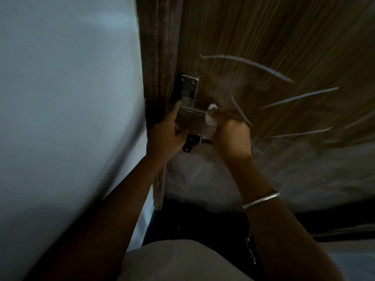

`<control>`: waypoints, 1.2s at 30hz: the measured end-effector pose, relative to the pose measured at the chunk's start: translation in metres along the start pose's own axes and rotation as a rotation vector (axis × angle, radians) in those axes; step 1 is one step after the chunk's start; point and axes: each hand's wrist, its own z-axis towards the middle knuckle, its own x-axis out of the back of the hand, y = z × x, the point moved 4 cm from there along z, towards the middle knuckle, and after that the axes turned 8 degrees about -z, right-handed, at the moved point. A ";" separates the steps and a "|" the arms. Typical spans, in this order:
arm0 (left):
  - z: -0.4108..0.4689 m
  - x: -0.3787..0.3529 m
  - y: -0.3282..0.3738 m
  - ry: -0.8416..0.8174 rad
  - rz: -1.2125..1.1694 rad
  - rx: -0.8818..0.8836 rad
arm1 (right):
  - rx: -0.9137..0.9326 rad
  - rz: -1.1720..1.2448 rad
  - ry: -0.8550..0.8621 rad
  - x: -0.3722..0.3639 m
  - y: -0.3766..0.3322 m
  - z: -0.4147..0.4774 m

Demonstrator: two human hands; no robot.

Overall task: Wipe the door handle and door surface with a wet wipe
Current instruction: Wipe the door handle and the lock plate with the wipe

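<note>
Both arms reach forward; left hand point(164, 136) looks curled, thumb raised; right hand point(231, 136) fists a wipe point(211, 116).

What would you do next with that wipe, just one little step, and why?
Probably slide the wet wipe along the lever toward the metal plate: the right hand holds it bunched at the lever's outer end, while the left hand grips the door by its edge, steadying it.
</note>
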 end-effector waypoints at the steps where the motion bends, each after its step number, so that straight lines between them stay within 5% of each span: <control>1: 0.001 0.000 0.002 -0.004 0.019 -0.007 | -0.030 0.024 0.036 0.003 0.004 -0.001; 7: 0.003 0.001 0.010 -0.028 0.053 -0.038 | -0.099 0.085 0.085 -0.004 0.005 0.000; 12: 0.002 0.000 0.008 -0.073 0.074 0.016 | -0.798 0.782 0.185 -0.013 0.037 -0.022; 14: 0.002 0.001 0.007 -0.068 0.088 0.026 | -0.926 0.985 0.209 -0.021 0.034 -0.026; 29: -0.001 -0.004 0.010 -0.063 0.107 0.038 | -0.811 0.889 0.198 -0.025 0.032 -0.026; 36: -0.001 -0.006 0.007 -0.081 0.098 0.064 | -0.917 1.005 0.190 -0.037 0.029 -0.038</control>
